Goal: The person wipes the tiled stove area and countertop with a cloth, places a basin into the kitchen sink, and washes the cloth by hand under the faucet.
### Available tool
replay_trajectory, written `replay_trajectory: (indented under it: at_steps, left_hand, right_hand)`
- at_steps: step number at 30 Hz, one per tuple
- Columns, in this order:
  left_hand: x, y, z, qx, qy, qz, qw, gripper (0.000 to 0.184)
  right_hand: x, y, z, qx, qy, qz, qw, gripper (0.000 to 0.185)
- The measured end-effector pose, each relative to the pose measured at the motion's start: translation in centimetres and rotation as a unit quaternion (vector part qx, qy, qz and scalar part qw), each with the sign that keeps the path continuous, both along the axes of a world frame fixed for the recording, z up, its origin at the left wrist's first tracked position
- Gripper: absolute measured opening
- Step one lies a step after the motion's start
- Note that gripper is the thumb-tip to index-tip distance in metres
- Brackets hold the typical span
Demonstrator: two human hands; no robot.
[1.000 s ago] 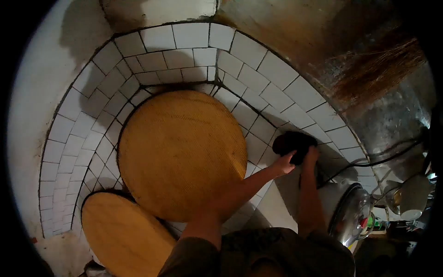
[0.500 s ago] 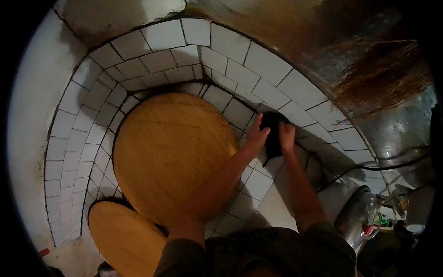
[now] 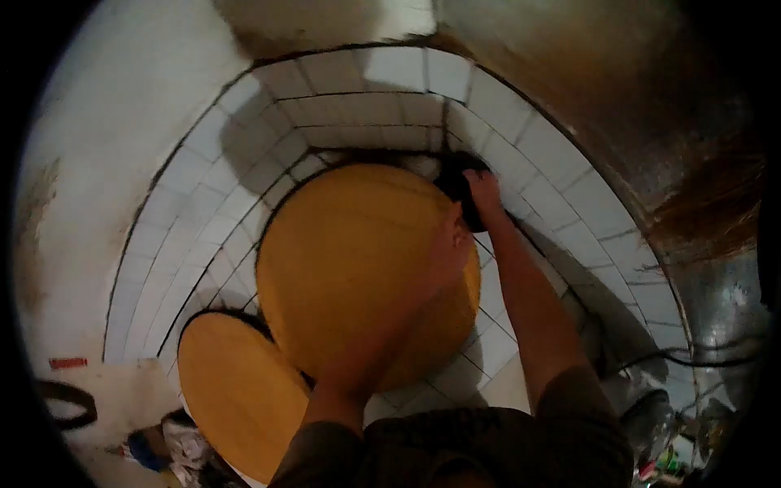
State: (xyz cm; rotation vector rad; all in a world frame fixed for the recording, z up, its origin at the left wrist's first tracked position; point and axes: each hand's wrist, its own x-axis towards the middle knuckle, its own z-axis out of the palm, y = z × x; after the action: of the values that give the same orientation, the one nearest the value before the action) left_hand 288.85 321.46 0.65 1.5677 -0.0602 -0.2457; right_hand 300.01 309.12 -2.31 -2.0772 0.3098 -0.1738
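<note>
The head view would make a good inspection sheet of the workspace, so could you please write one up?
Surface: white tiles, dark joints.
Job's things: dark cloth at the upper right edge of the large disc.
Clutter: small disc at lower left; jumbled items beside it, too blurred to name.
Hands: right hand on the dark cloth; left hand over the large disc's right side, finger pose blurred.
Cables: black cable at right; its ends are unclear.
Surroundings: stained wall at upper right; brown bristles below.
</note>
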Motion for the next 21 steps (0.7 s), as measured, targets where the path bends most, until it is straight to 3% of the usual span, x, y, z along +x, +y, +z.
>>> replay_trajectory:
  at_steps: [5,9,11,16,18,21]
  left_hand:
    - [-5.5,7.9,-1.9,0.082,-0.069,0.017,0.994,0.045]
    - [-9.1,11.6,2.2,0.144,-0.129,0.02,0.981,0.04]
    - [-9.3,12.6,3.2,0.142,-0.161,0.024,0.976,0.038]
    - [-5.5,14.7,6.5,0.205,-0.255,0.02,0.945,0.044]
    - [-4.0,15.9,7.2,0.2,-0.273,0.024,0.941,0.045]
    - [-1.8,18.0,9.0,0.206,-0.265,0.015,0.942,0.046]
  right_hand:
    - [1.4,2.0,1.2,0.192,0.072,-0.053,0.977,0.054]
    - [1.0,3.2,3.9,0.215,0.027,-0.069,0.974,0.045]
    - [1.2,4.0,6.8,0.297,-0.091,0.02,0.95,0.028]
    - [3.3,7.5,13.8,0.284,-0.173,0.049,0.942,0.022]
    - [5.6,8.8,15.0,0.236,-0.224,0.136,0.936,0.023]
    - [8.0,12.2,16.3,0.229,-0.19,0.153,0.942,0.023]
